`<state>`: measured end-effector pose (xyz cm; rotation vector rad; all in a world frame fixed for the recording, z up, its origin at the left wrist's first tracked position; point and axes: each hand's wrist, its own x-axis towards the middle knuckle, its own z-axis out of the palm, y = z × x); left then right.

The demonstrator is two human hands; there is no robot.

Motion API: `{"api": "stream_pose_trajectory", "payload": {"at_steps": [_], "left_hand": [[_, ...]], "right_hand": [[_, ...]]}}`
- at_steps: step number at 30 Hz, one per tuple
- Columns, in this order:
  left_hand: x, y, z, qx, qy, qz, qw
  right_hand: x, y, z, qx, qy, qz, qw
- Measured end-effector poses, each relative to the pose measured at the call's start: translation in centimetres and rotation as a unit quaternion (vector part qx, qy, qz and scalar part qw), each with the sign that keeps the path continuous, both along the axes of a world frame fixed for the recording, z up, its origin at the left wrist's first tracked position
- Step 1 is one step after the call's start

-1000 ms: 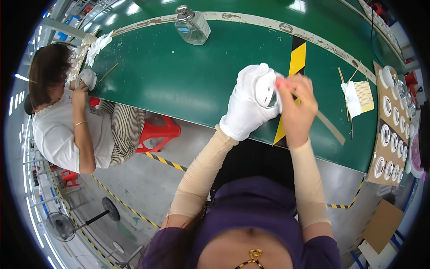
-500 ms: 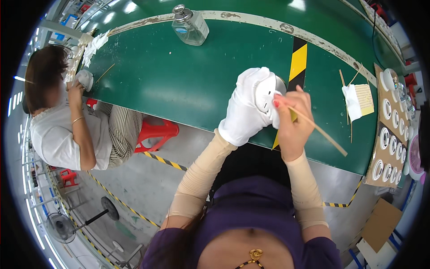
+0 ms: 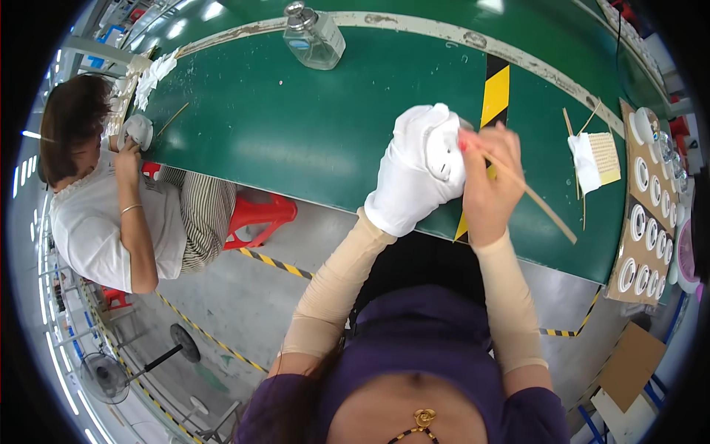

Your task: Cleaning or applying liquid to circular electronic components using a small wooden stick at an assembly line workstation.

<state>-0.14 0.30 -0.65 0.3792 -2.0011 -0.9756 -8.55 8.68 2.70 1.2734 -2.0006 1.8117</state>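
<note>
My left hand (image 3: 409, 166), in a white glove, is closed around a rounded white part (image 3: 441, 157) with small dark slots in its face. It holds the part above the green table near its front edge. Bare and bent at the fingers, my right hand (image 3: 491, 181) pinches a thin wooden stick (image 3: 546, 211). The stick's long end slants down to the right. Its working tip is hidden by my fingers, which are at the right side of the part.
A clear glass bottle (image 3: 316, 46) stands at the back. To the right lie a white cloth (image 3: 586, 164), a yellow dotted pad (image 3: 606, 157) and a cardboard sheet (image 3: 618, 283) bearing several white rings. A co-worker (image 3: 103, 214) sits at the left by a red stool (image 3: 262, 216).
My right hand has moved slightly up and to the right along the part's edge, with the stick still pinched. My left hand keeps its hold on the part, shifted slightly upward.
</note>
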Motion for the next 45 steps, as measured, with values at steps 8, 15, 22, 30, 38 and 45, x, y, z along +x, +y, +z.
{"api": "stream_pose_trajectory", "payload": {"at_steps": [8, 15, 22, 30, 38, 45], "left_hand": [[-0.2, 0.6, 1.1, -0.038, -0.023, 0.032, 0.999], [0.0, 0.1, 0.4, -0.004, -0.019, 0.009, 1.0], [-0.2, 0.2, 0.3, -0.126, -0.053, 0.055, 0.989], [0.0, 0.2, 0.5, -0.027, -0.028, 0.019, 0.999], [-0.1, 0.4, 0.4, -0.03, -0.016, 0.03, 0.999], [-0.3, 0.4, 0.6, -0.037, -0.023, 0.031, 0.999]], "right_hand": [[-1.9, -0.4, 0.5, 0.029, -0.054, -0.007, 0.998], [0.7, 2.5, -0.4, 0.044, 0.039, 0.044, 0.997], [-0.1, 0.9, 0.0, 0.022, 0.011, 0.015, 1.0], [-0.4, 0.3, 0.3, 0.024, -0.041, 0.0, 0.999], [-0.4, 0.6, 0.1, 0.018, -0.071, -0.01, 0.997], [0.0, 1.1, -0.1, -0.007, 0.028, 0.024, 0.999]]}}
